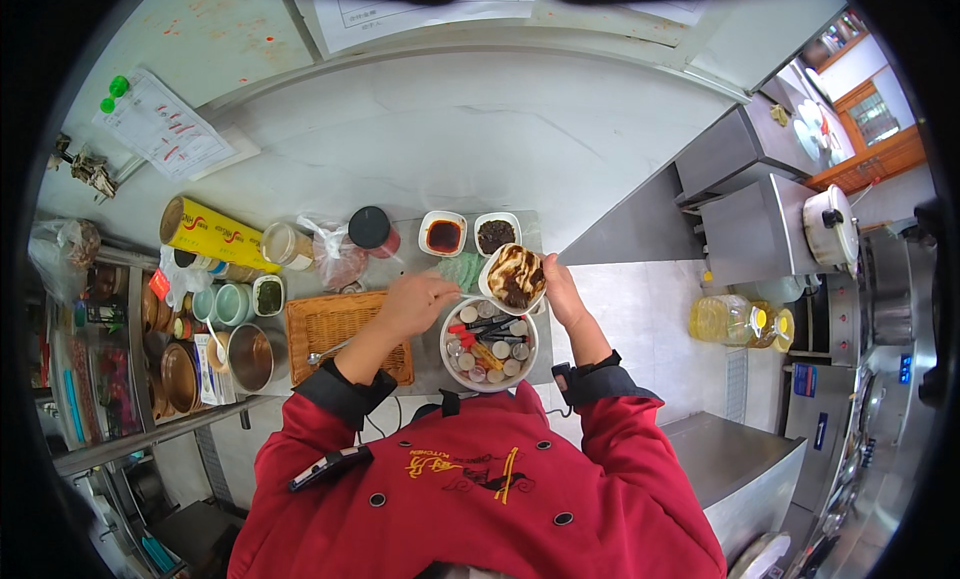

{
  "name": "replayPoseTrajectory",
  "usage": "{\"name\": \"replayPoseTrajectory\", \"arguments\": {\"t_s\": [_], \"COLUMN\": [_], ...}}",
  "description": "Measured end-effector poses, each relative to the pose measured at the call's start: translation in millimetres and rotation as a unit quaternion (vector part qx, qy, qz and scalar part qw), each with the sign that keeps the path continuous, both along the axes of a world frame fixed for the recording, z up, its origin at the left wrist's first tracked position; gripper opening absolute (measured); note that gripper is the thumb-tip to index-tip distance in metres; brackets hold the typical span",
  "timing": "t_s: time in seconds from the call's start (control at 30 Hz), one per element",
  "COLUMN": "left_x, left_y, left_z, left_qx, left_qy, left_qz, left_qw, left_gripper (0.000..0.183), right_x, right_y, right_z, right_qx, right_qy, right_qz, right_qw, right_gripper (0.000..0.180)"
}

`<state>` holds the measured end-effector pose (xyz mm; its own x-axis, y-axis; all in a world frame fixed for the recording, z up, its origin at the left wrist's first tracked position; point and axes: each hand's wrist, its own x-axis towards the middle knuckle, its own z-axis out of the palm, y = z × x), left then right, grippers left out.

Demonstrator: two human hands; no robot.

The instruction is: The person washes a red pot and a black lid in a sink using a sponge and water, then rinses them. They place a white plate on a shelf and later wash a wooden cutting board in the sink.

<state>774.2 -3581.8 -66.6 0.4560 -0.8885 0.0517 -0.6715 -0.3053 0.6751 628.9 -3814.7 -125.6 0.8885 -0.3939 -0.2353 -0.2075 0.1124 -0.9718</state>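
Note:
My right hand [556, 290] grips the rim of a white bowl [513, 278] smeared with dark brown sauce, tilted above the counter. My left hand [420, 301] is closed on the handle of a thin utensil [452, 293]; its far end is hard to make out beside a crumpled green cloth or net [459, 269]. Behind the held bowl stand a square white dish of dark red sauce [443, 236] and another with a dark chopped condiment [496, 235]. Just below it sits a round white tub [450, 365] of markers and small round containers.
A wicker tray [307, 328] with a metal spoon [315, 358] lies at left, near a steel pot [251, 358], green bowls [233, 304] and a yellow film roll [217, 232]. A black-lidded jar [370, 229] stands behind. Oil jugs [718, 319] are on the right.

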Motion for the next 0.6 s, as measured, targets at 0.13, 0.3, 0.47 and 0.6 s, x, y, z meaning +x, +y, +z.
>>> {"name": "replayPoseTrajectory", "arguments": {"t_s": [0.13,0.3,0.47,0.6], "left_x": [-3,-5,-9,-12], "left_y": [2,-1,-5,-11], "left_z": [-10,-18,-13,-7], "left_qx": [0.015,-0.005,-0.024,-0.061], "left_qy": [0.099,0.052,-0.057,-0.132], "left_qz": [0.033,0.105,0.128,0.127], "left_qw": [0.994,0.993,0.99,0.981], "left_gripper": [0.018,0.018,0.016,0.011], "right_x": [1,1,-2,-2], "right_y": [3,4,6,5], "right_z": [1,2,2,1], "right_qx": [-0.014,-0.011,-0.02,-0.002], "right_qy": [-0.015,-0.026,-0.013,0.013], "right_qz": [-0.014,-0.019,-0.014,-0.016], "right_qw": [1.0,0.999,1.0,1.0], "right_gripper": [0.076,0.074,0.074,0.074]}}
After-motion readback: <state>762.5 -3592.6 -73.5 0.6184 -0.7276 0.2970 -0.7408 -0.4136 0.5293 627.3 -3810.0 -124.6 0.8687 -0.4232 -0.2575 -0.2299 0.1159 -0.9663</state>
